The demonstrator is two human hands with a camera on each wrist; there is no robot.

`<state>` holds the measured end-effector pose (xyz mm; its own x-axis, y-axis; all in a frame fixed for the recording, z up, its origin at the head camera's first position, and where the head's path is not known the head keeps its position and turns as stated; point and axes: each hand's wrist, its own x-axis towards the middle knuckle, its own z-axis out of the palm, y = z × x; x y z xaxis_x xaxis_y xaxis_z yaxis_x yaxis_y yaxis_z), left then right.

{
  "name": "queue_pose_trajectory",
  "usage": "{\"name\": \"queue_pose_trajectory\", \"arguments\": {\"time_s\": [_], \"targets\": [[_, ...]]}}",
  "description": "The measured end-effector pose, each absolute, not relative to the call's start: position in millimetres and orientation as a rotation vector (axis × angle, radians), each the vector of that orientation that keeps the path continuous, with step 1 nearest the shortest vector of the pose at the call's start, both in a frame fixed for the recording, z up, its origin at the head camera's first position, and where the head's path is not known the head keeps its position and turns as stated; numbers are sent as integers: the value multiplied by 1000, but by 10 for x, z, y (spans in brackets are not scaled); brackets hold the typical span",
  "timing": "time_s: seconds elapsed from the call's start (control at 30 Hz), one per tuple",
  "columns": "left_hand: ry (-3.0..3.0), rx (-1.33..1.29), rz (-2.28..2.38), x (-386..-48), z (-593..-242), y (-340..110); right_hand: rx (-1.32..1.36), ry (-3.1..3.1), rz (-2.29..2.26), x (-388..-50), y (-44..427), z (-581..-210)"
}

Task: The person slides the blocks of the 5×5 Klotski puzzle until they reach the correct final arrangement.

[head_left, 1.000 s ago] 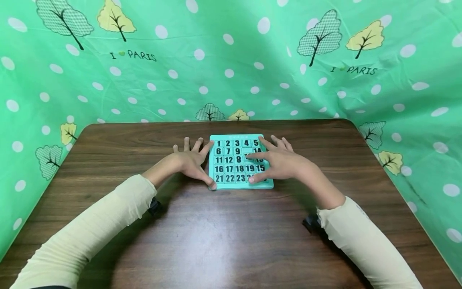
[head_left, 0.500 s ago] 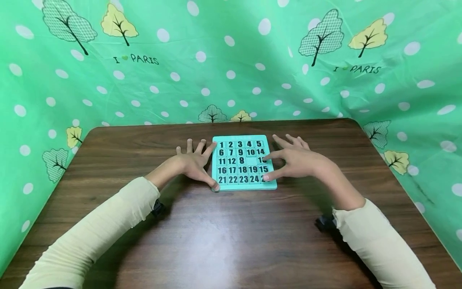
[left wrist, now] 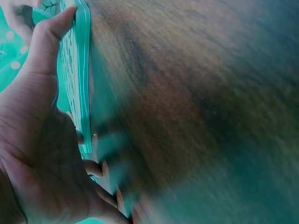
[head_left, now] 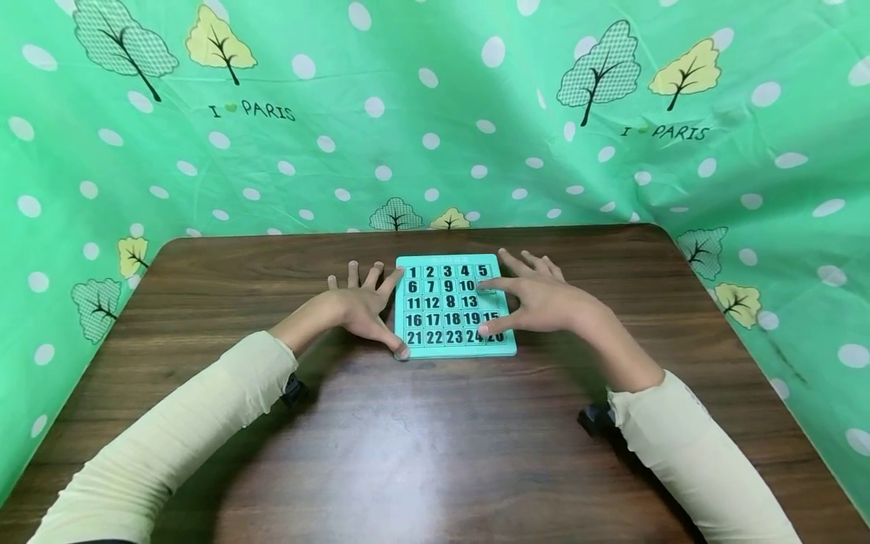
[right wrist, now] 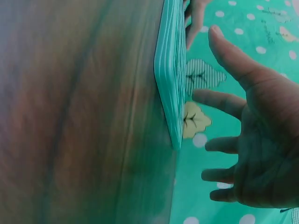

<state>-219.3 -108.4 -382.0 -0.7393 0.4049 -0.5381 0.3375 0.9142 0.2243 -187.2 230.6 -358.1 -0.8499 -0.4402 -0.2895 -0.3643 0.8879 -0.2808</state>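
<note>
A turquoise number slide puzzle (head_left: 455,353) lies flat on the table, its black-numbered tiles in rows. My left hand (head_left: 363,310) spreads along its left side, thumb at the near left corner and index finger at the far left corner. In the left wrist view the thumb (left wrist: 49,39) presses on the frame's edge. My right hand (head_left: 547,302) hovers over the puzzle's right side. Its index fingertip is over the tile right of 10, hiding that number, and the thumb is over the 24 tile. Tile 13 (head_left: 470,301) sits below 10, with a gap to its right.
The dark wooden table (head_left: 381,453) carries the puzzle near its far edge. A green curtain (head_left: 435,106) with white dots and printed trees hangs behind and along both sides. Beige sleeves (head_left: 204,408) cover both forearms, with black wrist devices (head_left: 594,418) below them.
Tile 10 slid up one place, then tile 13 slid left into the gap. My right hand moved right, then back left toward the second row. The left hand stays at the puzzle's left side.
</note>
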Motion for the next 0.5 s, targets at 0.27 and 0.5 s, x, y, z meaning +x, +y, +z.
{"name": "queue_pose_trajectory", "arguments": {"time_s": [0.27, 0.5], "targets": [[2487, 532, 123, -2176, -3800, -1097, -570, 2680, -271, -1833, 2375, -3563], [2485, 533, 120, -2180, -3803, -1084, -597, 2679, -273, -1710, 2354, -3515]]}}
